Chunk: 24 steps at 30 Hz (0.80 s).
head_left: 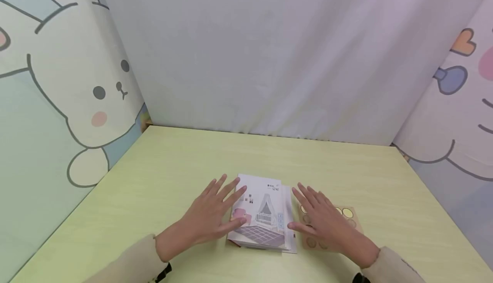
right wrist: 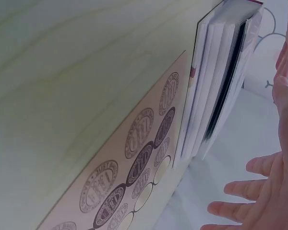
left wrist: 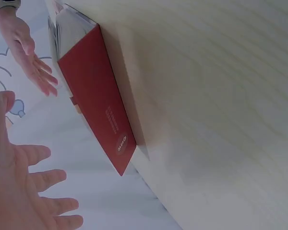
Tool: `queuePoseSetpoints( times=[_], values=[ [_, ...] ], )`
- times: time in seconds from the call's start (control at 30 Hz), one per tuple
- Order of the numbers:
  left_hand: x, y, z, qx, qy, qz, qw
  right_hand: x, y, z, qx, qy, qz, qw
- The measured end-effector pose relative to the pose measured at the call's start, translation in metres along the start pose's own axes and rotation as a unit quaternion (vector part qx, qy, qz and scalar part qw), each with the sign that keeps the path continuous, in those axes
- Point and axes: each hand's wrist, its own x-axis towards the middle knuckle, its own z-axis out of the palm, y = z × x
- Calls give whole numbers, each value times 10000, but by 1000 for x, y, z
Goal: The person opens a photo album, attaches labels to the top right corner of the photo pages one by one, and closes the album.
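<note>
We see a stack of books (head_left: 262,210) lying flat on the table (head_left: 185,159), near the front and between the two hands. Its top cover is white and printed with a canopy, a tiled floor, pink shapes and small dark lettering; beneath it, a paler layer juts out toward the person's right. From the left wrist we note a red spine (left wrist: 93,91) bearing faint lettering and an oval mark, and from the right wrist the white page edges, with one dark band among the layers. The left hand (head_left: 209,212) stands at the stack's left side, its fingers straight and spread wide; in the head view their tips overlap the cover's edge, whereas the left wrist view shows them apart from the spine. The right hand (head_left: 327,223) stands at the opposite side, its fingers likewise extended and apart from the books. Below this hand, and partly hidden by it, we find a brown sheet of round seal designs (right wrist: 134,160), flat on the table just beside the stack. Both forearms wear beige sleeves (head_left: 132,261). Behind the table hangs a plain pale curtain (head_left: 246,52), flanked by a rabbit panel (head_left: 77,81) at left and another cartoon panel (head_left: 462,107) at right.
</note>
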Motion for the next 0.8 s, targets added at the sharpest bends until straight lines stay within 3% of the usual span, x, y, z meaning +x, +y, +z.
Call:
queuePoseSetpoints(
  times=[0.17,0.4,0.8],
  values=[
    [1,6,0,-286,21,-182,9994,1,-2,4,457,-232,222,9984],
    [2,17,4,-514,-206,-223,9982,1,-6,10,713,-620,597,9937],
    [5,37,12,-774,-719,-138,9943,1,-15,14,1507,-1161,521,9804]
  ],
)
